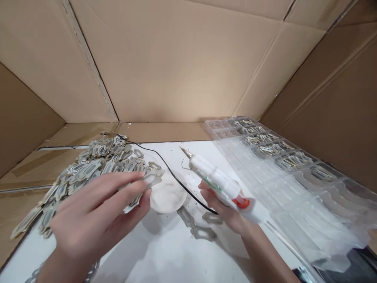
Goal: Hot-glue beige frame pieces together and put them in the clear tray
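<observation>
My left hand (pixel 97 216) pinches a few flat, grey frame-shaped pieces (pixel 153 179) between thumb and fingers, above a round white pad (pixel 167 196). In my right hand (pixel 224 212) is a white hot-glue pen (pixel 216 177) with a pointed metal tip and a red part near its rear. Its tip points up and left, away from the pieces. Several more frame-shaped pieces (pixel 204 233) lie on the white tabletop between my hands. A large heap of them (pixel 88 169) spreads beyond and to the left of my left hand.
A black cord (pixel 165 163) crosses the tabletop from the far left to my right hand. On the right stands a clear compartment box (pixel 256 173) with small metal clips (pixel 294 160) in several compartments. Cardboard walls (pixel 182 67) enclose the back and sides.
</observation>
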`<action>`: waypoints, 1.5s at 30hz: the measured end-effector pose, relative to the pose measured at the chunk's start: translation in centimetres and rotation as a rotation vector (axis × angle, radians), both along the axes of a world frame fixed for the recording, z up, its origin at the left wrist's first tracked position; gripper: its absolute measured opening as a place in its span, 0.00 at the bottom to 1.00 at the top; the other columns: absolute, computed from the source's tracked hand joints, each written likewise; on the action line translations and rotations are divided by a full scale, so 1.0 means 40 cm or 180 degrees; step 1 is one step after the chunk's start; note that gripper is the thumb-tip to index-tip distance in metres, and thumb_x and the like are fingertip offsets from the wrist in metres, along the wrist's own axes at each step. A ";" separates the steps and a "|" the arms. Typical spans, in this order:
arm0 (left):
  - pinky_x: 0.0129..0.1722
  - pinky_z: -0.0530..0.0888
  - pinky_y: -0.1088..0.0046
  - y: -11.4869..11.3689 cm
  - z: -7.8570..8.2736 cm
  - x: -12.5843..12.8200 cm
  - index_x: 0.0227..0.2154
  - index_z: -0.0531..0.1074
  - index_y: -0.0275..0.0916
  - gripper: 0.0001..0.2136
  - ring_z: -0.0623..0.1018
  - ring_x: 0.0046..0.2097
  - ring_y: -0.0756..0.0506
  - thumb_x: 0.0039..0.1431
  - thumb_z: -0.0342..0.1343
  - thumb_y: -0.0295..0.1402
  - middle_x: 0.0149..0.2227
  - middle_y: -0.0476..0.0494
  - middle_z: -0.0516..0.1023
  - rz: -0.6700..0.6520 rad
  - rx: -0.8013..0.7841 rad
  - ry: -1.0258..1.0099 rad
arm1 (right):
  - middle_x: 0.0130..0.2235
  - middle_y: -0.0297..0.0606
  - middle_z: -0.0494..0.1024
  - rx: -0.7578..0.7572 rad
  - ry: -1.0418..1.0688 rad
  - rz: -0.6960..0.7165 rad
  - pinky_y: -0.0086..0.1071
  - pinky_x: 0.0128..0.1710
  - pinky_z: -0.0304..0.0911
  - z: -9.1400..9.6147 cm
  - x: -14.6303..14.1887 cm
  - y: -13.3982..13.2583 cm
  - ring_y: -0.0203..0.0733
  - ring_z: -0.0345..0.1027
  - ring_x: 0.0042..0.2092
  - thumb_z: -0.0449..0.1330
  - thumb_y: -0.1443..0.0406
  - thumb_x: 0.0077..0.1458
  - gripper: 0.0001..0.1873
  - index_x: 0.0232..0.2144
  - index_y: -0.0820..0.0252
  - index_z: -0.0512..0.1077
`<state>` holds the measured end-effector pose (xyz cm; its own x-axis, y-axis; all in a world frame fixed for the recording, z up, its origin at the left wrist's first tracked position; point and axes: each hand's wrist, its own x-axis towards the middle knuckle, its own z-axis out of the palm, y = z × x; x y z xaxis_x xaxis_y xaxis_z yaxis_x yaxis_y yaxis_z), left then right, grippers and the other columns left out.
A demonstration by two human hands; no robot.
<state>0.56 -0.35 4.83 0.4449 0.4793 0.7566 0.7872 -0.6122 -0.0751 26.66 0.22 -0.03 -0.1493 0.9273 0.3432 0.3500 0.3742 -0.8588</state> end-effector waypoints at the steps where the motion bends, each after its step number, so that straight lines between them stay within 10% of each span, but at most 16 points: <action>1: 0.38 0.81 0.70 -0.001 -0.003 -0.003 0.36 0.73 0.45 0.06 0.84 0.36 0.47 0.58 0.64 0.29 0.36 0.52 0.84 0.0025 0.0066 0.0019 | 0.25 0.31 0.64 0.0130 0.0019 0.0063 0.30 0.23 0.57 -0.001 -0.001 -0.004 0.35 0.60 0.24 0.59 0.62 0.59 0.16 0.22 0.56 0.60; 11: 0.41 0.81 0.69 0.006 -0.028 -0.010 0.35 0.74 0.39 0.05 0.82 0.34 0.46 0.58 0.65 0.26 0.35 0.44 0.84 0.0030 0.0400 0.0267 | 0.34 0.37 0.75 0.0477 -0.0219 0.0871 0.28 0.28 0.62 -0.030 -0.006 -0.018 0.36 0.69 0.30 0.57 0.72 0.55 0.06 0.29 0.58 0.72; 45: 0.47 0.82 0.62 -0.007 -0.065 -0.011 0.40 0.74 0.38 0.14 0.83 0.41 0.41 0.52 0.68 0.20 0.39 0.40 0.84 -0.0044 0.0361 0.0210 | 0.29 0.34 0.69 0.0238 -0.0419 0.0729 0.28 0.25 0.56 -0.035 -0.015 -0.017 0.35 0.64 0.27 0.57 0.71 0.53 0.08 0.24 0.58 0.67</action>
